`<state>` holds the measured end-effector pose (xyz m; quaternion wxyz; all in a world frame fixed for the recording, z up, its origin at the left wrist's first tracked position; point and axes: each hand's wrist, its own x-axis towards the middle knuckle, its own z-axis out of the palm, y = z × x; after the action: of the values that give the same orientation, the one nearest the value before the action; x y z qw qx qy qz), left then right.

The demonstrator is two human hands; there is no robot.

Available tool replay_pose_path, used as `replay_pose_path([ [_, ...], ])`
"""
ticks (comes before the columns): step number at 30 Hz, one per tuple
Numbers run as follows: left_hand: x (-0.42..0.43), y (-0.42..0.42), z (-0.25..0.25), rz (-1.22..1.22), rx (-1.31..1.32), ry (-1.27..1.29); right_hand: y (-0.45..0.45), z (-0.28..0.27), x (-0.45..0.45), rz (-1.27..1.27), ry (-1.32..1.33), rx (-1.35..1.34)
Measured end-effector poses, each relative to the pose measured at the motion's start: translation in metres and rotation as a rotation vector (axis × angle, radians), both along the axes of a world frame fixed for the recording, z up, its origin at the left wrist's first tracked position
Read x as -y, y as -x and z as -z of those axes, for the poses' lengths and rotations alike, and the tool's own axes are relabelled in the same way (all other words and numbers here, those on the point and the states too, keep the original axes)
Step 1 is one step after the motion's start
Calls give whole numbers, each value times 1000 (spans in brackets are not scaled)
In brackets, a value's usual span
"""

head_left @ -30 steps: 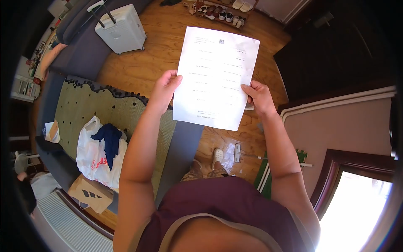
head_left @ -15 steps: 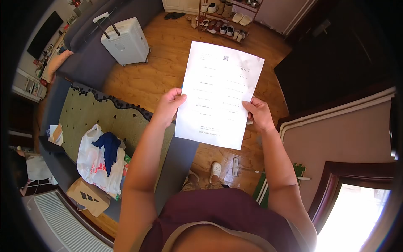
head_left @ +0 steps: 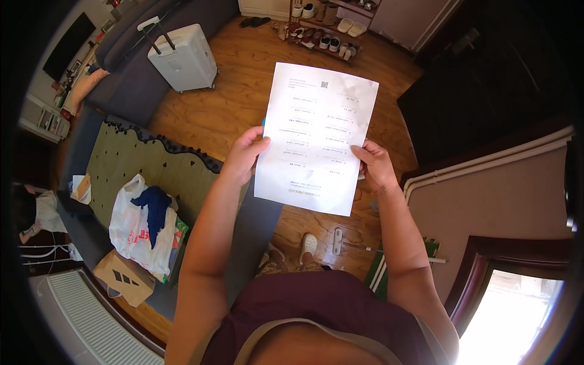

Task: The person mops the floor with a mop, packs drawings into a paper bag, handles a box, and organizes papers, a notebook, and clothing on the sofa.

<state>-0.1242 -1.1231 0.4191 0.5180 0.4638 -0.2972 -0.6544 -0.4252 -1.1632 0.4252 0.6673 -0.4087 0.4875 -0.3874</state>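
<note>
Left hand (head_left: pixel 245 152) and right hand (head_left: pixel 376 167) pinch the paper (head_left: pixel 315 143) by opposite edges, probably for flatness; I cannot read it surely.

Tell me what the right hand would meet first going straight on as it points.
The sheet of paper, whose edge the right hand already grips. Past it, only wooden floor seems near that line, though depth is unclear.

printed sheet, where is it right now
In the head view, the printed sheet is near the centre, held by its side edges between the left hand and the right hand, with wooden floor behind most of it.
</note>
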Motion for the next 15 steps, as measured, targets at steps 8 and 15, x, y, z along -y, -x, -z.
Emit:
replay_pose_path([
  [8, -6, 13, 2, -54, -18, -12, 6, -2, -3, 26, -27, 79],
  [15, -10, 14, 12, -65, -45, 0, 6, -3, -6, 60, -22, 142],
])
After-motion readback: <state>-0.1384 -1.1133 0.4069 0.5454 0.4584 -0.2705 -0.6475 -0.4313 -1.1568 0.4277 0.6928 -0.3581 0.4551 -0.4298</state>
